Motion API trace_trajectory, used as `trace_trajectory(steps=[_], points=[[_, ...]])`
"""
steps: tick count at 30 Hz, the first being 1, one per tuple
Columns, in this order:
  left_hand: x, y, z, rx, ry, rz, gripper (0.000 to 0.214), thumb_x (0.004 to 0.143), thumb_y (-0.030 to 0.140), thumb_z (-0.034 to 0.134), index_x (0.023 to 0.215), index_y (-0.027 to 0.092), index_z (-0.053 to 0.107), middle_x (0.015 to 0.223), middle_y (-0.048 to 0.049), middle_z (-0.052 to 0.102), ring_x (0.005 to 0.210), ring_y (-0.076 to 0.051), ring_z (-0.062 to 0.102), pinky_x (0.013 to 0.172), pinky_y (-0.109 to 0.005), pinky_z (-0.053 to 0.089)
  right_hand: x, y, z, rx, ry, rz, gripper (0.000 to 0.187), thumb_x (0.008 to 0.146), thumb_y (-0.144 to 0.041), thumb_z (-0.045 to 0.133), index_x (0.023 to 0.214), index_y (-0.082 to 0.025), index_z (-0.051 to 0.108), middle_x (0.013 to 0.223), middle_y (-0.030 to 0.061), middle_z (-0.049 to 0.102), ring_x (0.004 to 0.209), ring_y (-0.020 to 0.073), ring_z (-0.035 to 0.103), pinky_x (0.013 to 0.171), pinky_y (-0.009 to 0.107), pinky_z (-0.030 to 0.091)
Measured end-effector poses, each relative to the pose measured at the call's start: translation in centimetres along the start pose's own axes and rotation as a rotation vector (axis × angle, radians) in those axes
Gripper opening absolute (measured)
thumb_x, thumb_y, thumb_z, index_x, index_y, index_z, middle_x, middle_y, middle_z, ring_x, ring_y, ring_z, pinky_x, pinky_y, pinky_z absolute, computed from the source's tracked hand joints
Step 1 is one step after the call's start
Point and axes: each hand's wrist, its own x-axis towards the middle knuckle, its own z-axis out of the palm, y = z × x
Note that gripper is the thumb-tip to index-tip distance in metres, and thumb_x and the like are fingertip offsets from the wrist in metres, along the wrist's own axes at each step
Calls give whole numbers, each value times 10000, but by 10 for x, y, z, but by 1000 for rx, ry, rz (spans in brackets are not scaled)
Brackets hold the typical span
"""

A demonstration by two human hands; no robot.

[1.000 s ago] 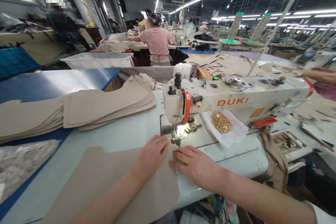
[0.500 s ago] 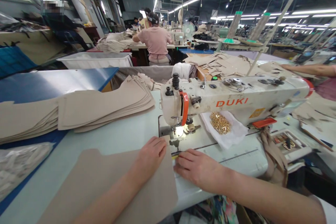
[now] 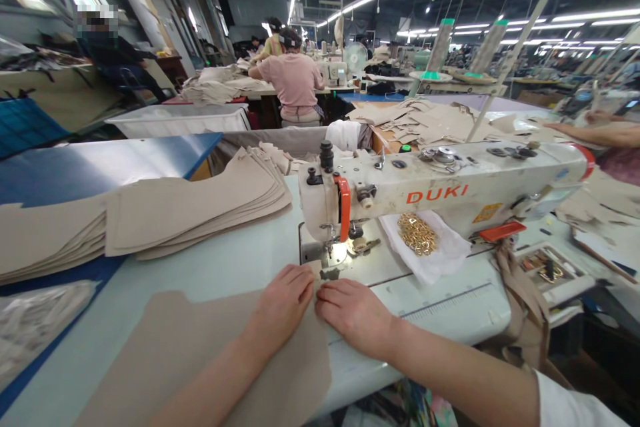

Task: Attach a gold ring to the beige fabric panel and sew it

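Left hand (image 3: 283,303) and right hand (image 3: 353,313) lie flat, fingers extended, gripping nothing, pressing the flat beige fabric panel (image 3: 200,353) at its far corner, just before the white sewing machine (image 3: 440,190) needle. Pale table (image 3: 220,267) bare leftward.

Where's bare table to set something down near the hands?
Free: pale tabletop between stacked beige panels, sewing machine and flat beige panel. Crowded: under the machine arm, gold rings on white cloth; both hands, left hand, right hand, by the needle.
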Motion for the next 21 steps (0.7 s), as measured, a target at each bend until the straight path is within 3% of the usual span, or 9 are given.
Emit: trace_trajectory(steps=[21], points=[[3,3,-1,41,-81,23,300,949,133,366,781,171,613,774,-47,669,758,-187,606,726,-336,541,-5,2,7,32,79,4,120,927,-172,510,942,-138,624,1030,90,679,1037,198,576,911,321,490]])
